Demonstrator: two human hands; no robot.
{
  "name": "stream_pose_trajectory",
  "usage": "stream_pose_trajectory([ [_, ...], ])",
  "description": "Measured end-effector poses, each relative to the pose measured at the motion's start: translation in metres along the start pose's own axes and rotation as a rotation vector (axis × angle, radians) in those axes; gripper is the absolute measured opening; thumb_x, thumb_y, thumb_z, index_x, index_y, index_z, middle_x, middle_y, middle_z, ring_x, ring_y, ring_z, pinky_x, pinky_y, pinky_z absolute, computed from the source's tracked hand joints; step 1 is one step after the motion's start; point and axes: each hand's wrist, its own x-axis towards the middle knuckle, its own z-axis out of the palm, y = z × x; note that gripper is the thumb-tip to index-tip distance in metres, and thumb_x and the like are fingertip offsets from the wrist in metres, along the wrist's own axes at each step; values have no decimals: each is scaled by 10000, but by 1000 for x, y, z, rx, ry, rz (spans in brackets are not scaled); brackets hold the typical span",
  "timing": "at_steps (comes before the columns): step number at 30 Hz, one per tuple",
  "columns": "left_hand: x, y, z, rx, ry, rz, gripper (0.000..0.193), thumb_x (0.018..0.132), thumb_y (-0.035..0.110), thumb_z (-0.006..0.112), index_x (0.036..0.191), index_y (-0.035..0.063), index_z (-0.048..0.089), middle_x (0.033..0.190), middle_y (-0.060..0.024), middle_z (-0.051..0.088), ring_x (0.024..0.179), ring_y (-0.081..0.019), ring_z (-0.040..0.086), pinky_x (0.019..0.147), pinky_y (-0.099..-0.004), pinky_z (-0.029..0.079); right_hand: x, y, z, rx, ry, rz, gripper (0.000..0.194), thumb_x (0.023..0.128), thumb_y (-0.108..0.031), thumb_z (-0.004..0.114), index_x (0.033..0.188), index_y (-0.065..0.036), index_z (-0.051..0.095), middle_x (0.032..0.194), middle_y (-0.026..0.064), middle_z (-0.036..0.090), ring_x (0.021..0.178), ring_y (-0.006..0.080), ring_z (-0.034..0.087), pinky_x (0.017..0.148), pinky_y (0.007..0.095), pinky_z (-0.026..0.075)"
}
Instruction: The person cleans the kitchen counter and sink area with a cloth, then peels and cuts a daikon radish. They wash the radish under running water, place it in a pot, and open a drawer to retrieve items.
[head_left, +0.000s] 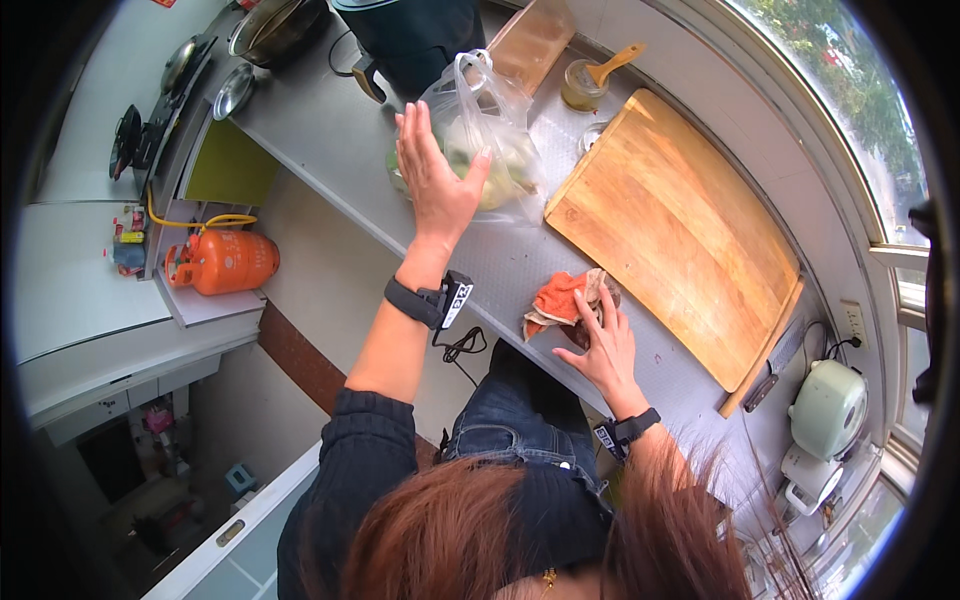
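My left hand (442, 176), fingers extended and thumb apart, is over the near left side of a clear plastic bag (506, 161) with pale green produce inside; it grips nothing that I can see. Fingertips of my right hand (607, 341) rest on a crumpled orange and beige cloth (559, 296) near the counter's front edge. The fingers are spread, not closed around the cloth. A large wooden cutting board (675, 232) lies to the right of the bag and beyond the cloth.
A dark appliance with a handle (412, 45) stands behind the bag. A jar with a brush (585, 82) is at the back. Right of the board are a rolling pin (761, 349), a knife (780, 356) and a pale green appliance (829, 409). An orange gas cylinder (236, 262) is at left.
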Motion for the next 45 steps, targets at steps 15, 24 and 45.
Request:
stream_pose_trajectory([
  [15,50,-26,-57,221,-366,581,325,825,-67,533,1084,27,705,1140,-109,687,1111,-287,628,968,-395,495,79,-1,-43,791,413,296,309,823,10,626,1127,-47,629,962,75,578,758,147,549,693,287,475],
  [24,77,-32,-11,347,-1396,724,127,859,94,565,890,33,672,892,-169,716,848,-363,700,747,-463,566,239,-98,-103,281,664,-178,726,844,-341,770,1457,-94,468,1510,240,396,1388,414,397,1142,469,359],
  [45,12,-38,66,704,-1394,784,297,896,134,595,1147,47,727,1196,-149,684,1097,-317,664,799,-436,588,102,-126,-31,-114,230,185,230,813,-285,756,951,-100,756,1396,55,552,1413,294,388,1192,642,131],
])
